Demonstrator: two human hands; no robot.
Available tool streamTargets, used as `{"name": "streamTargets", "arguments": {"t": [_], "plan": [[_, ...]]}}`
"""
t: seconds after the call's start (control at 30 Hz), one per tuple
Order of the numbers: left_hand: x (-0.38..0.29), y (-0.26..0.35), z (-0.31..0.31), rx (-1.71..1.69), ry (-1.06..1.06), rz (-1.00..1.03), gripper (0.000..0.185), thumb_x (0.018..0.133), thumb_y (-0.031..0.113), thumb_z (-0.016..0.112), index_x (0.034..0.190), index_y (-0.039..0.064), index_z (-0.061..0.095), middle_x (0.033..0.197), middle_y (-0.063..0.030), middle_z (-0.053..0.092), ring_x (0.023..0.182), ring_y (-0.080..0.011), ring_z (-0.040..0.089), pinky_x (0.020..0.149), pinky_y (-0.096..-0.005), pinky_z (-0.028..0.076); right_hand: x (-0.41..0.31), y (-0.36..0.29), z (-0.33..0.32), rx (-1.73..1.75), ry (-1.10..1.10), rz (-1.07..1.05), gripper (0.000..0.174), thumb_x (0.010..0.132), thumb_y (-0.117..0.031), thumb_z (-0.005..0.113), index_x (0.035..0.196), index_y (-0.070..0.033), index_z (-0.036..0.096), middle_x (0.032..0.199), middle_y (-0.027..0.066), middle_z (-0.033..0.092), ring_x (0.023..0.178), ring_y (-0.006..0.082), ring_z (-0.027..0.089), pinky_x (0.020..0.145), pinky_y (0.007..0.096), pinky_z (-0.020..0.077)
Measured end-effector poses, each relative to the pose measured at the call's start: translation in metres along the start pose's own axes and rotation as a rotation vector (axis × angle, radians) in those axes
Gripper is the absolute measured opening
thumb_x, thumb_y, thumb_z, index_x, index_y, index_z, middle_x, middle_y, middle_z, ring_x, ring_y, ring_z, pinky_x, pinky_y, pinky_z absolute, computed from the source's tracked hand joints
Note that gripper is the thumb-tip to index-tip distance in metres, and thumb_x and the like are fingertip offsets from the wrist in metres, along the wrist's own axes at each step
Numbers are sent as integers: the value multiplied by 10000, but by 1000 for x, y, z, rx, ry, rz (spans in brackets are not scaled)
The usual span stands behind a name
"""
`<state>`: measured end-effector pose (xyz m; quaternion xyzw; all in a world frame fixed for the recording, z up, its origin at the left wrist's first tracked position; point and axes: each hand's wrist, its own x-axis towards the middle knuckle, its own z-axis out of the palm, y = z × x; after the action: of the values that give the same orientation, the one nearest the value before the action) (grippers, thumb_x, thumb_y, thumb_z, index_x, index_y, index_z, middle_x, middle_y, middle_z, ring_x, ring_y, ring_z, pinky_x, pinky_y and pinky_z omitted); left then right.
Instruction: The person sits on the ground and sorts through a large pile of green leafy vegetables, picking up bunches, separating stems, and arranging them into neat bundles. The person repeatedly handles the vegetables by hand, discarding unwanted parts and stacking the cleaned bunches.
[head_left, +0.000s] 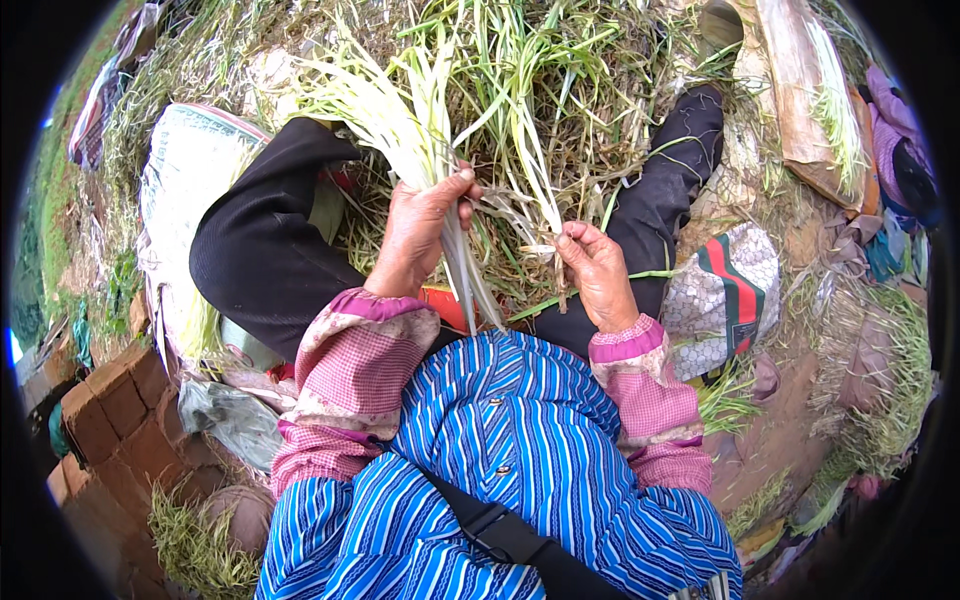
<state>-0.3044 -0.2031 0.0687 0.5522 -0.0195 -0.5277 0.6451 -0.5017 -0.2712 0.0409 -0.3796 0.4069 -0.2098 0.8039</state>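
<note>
My left hand (427, 225) is closed around a bunch of pale yellow-green leafy stalks (409, 142), probably blanched chives. Their leaves fan out up and to the left, while the whitish lower ends (465, 270) hang below my fist towards my lap. In my right hand (596, 266), thumb and fingertips pinch the base of a few more pale stalks (529, 150). Dry, brownish sheath shreds (561, 277) cling at that base. Beneath both hands, between my legs, lies a heap of green and withered leaves (592, 97). A red object (444, 304) shows partly behind the left bunch.
To the left stands a white woven sack (191, 172) beside my bent knee. A patterned bag with a red-green stripe (724, 292) lies by my right leg. Pale stalks (836, 112) rest on brown sheeting (802, 90) at upper right. Bricks (120, 405) are stacked at lower left.
</note>
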Motion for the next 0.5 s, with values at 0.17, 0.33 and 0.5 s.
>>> {"name": "streamTargets", "arguments": {"t": [0.17, 0.33, 0.5], "plan": [[9, -30, 9, 39, -16, -102, 223, 784, 137, 621, 948, 29, 517, 823, -98, 621, 555, -93, 546, 471, -206, 438, -7, 7, 1, -141, -78, -12, 112, 823, -80, 579, 911, -17, 554, 750, -37, 542, 650, 14, 467, 572, 155, 381], [12, -32, 9, 65, -83, -101, 236, 761, 120, 646, 941, 30, 522, 799, -80, 618, 558, -95, 539, 459, -207, 415, -14, 13, 9, -380, -107, -98, 110, 804, -54, 590, 895, -11, 546, 742, -23, 548, 673, 38, 492, 604, 180, 414], [12, -31, 10, 58, -95, -153, 222, 747, 65, 634, 943, 43, 531, 765, -61, 614, 565, -84, 519, 460, -208, 399, -11, 10, 16, -571, -187, -17, 152, 798, -115, 610, 885, -1, 562, 776, 13, 578, 711, 68, 530, 655, 212, 440]]}}
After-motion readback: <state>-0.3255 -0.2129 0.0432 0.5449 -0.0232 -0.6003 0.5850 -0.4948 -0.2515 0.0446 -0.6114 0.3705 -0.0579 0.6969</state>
